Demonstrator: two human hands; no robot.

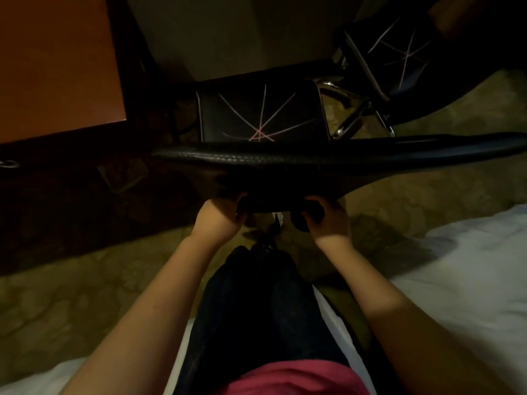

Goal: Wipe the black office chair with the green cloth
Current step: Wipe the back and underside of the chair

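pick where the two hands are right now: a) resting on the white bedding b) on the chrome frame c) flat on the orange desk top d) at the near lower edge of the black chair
D: the left hand grips the near lower edge of the black chair, and the right hand is at that same edge, curled round a dark lump too dim to identify.

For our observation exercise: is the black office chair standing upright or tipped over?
Upright: the chair's seat faces up at the camera, and its backrest stands nearer the person.
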